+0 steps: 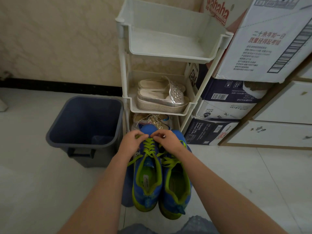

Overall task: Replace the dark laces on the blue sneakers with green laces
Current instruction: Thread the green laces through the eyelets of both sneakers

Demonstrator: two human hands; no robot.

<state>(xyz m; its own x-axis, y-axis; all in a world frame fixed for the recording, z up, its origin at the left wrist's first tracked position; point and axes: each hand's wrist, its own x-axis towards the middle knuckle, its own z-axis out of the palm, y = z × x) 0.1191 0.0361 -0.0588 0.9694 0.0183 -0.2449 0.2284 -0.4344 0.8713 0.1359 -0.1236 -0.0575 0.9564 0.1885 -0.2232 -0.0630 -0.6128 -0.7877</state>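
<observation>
My left hand (132, 141) and right hand (167, 139) pinch the green lace (149, 146) between them. The blue sneaker (146, 191) points away from me.

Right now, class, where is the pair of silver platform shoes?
In the head view the silver platform shoes sit on the middle shelf of the white rack, between the dark blue bin at left and stacked cartons at right, beyond the blue sneakers.

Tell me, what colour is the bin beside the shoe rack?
The bin is dark blue, clearest in the head view.
</observation>
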